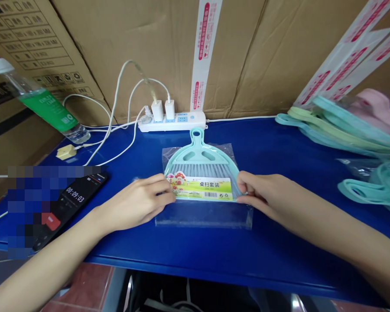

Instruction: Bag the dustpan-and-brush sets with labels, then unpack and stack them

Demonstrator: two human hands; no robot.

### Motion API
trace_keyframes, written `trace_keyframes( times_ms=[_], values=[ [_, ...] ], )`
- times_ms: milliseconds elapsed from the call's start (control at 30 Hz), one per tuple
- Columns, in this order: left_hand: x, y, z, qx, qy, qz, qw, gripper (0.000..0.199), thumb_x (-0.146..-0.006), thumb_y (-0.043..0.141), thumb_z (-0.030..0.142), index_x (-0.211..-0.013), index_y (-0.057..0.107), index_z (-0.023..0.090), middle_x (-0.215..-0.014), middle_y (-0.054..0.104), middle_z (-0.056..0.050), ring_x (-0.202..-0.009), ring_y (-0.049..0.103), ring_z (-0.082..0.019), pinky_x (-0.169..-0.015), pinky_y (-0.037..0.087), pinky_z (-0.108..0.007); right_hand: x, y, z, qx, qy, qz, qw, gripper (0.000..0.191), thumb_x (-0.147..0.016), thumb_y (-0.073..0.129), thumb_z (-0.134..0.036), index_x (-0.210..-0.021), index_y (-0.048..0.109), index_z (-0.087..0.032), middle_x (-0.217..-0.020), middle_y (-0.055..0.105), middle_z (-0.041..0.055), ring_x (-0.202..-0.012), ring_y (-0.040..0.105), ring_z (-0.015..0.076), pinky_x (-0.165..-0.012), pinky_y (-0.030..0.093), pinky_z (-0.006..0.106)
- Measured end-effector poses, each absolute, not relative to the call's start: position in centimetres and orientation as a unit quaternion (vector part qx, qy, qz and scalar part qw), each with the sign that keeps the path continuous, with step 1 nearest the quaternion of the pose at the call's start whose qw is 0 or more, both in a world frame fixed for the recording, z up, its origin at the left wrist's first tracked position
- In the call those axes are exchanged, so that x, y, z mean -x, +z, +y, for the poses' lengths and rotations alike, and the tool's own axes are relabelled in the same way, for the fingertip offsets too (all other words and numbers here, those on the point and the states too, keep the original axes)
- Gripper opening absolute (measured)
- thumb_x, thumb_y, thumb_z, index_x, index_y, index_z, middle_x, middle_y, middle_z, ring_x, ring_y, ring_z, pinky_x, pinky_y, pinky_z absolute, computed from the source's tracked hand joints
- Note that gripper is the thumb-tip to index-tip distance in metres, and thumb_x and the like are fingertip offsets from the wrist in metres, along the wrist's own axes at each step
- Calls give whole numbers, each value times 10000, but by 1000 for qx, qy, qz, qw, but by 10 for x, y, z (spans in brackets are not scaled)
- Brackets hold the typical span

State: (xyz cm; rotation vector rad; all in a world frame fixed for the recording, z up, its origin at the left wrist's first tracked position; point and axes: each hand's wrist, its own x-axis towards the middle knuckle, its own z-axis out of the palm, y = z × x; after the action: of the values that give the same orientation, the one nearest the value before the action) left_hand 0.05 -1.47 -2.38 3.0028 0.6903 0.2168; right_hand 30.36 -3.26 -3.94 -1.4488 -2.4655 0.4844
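Observation:
A mint-green dustpan with grey bristles (199,160) lies flat on the blue table inside a clear plastic bag (204,215). A yellow-green printed label (199,190) covers its lower part, and the dustpan's handle loop points away from me. The bag's empty flap spreads toward me. My left hand (136,203) holds the bag's left side, with fingertips at the label's edge. My right hand (260,195) pinches the right side near the bristles. The hands hide the bag's side edges.
A white power strip (172,122) with chargers and cables sits at the back, beside a green-labelled water bottle (42,102). A phone showing a timer (71,208) lies left. Stacked pastel dustpans (341,125) lie right. Cardboard boxes stand behind the blue table (263,255).

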Motion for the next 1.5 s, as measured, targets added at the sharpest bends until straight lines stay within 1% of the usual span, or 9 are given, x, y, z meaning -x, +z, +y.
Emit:
trace_keyframes(
  times_ms=[267,433,600,700,800,1100,1267,1433,1500],
  values=[
    [-4,-22,-17,-976,86,189,58,311,-990,367,130,-1082,664,133,-912,655,-82,-853,571,-199,-754,530,-321,-310,-34,-39,493,177,-849,75,241,-825,585,-197,-672,404,-239,-588,553,-28,-500,496,154,-471,291,253],
    [-4,-20,-20,-976,85,187,65,322,-990,365,131,-1090,671,131,-908,660,-85,-857,584,-205,-766,534,-331,-305,-26,-38,477,129,-865,85,242,-870,564,-260,-667,433,-242,-525,499,-38,-440,451,149,-452,260,264],
    [-3,-21,-19,-977,76,193,57,315,-985,371,126,-1068,674,151,-895,655,-77,-845,583,-197,-761,530,-323,-298,-29,-34,478,100,-869,84,273,-832,592,-206,-670,375,-237,-553,506,-48,-449,468,133,-452,254,253],
    [-3,-21,-19,-977,75,196,50,298,-980,382,128,-1026,675,158,-883,649,-67,-819,578,-194,-744,516,-321,-298,-31,-34,471,100,-873,80,255,-831,608,-183,-698,397,-237,-581,530,-56,-472,498,133,-460,262,246],
    [-3,-20,-20,-977,75,192,50,282,-976,394,133,-1029,669,157,-901,661,-62,-829,577,-200,-775,497,-341,-299,-32,-34,472,100,-872,80,235,-827,639,-169,-730,437,-237,-604,554,-56,-500,533,143,-469,274,243],
    [1,-14,-21,-978,36,197,58,328,-933,411,82,-1115,670,171,-944,677,-54,-920,580,-209,-831,487,-350,-304,-35,-32,453,120,-879,88,186,-842,631,-184,-788,462,-239,-699,629,-34,-583,598,162,-509,327,244],
    [3,-11,-22,-974,1,217,69,393,-843,497,34,-1157,652,213,-1027,671,-34,-987,576,-212,-858,487,-337,-304,-35,-32,445,141,-880,88,210,-820,659,-140,-804,472,-234,-727,634,-36,-618,606,165,-531,341,242],
    [1,-15,-24,-974,42,211,66,262,-904,498,127,-1094,664,198,-945,686,-31,-905,598,-196,-826,479,-334,-303,-31,-31,455,175,-870,76,241,-816,668,-124,-772,456,-229,-708,606,-42,-621,583,159,-553,342,243],
    [0,-16,-24,-976,50,204,65,262,-886,499,119,-1082,659,189,-931,685,-34,-883,597,-196,-824,475,-336,-303,-30,-30,456,187,-867,77,237,-819,669,-137,-768,457,-229,-695,591,-44,-617,568,156,-559,340,243]
  ],
)
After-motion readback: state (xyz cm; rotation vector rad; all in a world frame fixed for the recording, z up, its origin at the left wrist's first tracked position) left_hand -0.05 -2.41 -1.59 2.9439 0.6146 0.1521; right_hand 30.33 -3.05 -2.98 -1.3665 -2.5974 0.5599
